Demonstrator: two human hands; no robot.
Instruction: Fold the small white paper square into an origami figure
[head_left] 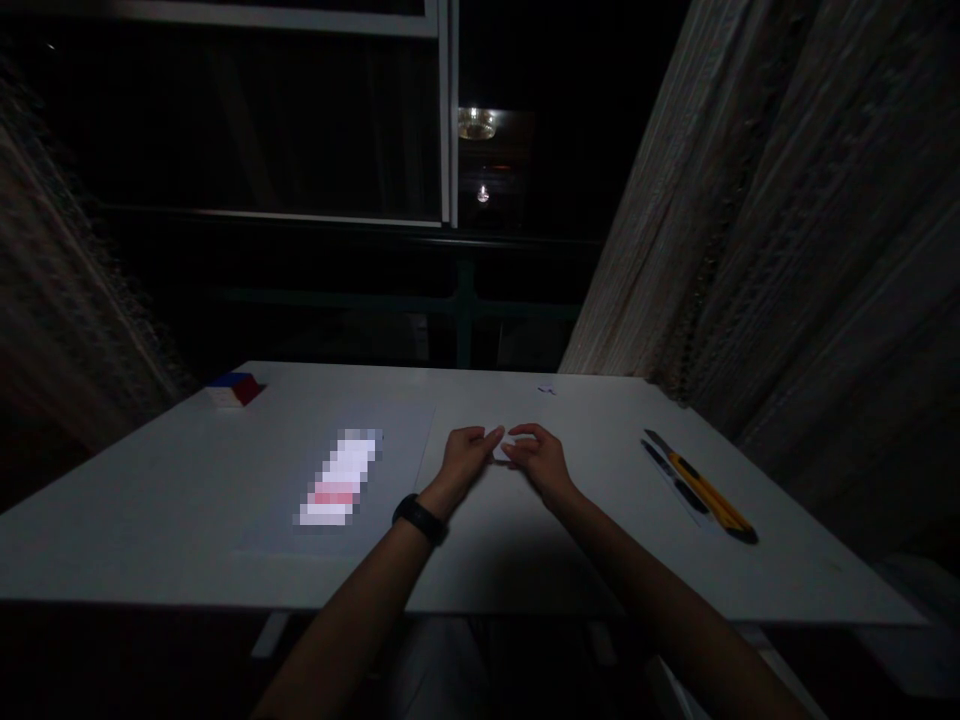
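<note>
Over the middle of the white table (480, 570), my left hand (466, 458) and my right hand (541, 462) meet, fingers bent in a pinch. Between their fingertips is a small white piece (504, 450) that looks like paper; my fingers cover part of it. My left wrist wears a black band (420, 518). To the left of my hands, a bright, pixelated phone-like screen (341, 478) lies on a large white sheet (405, 450).
A yellow and black utility knife (709, 492) lies at the right beside a dark pen (671, 474). Small white scraps (546, 389) sit near the far edge. A puzzle cube (232, 390) stands at the far left corner. Curtains (645, 200) hang beside a dark window.
</note>
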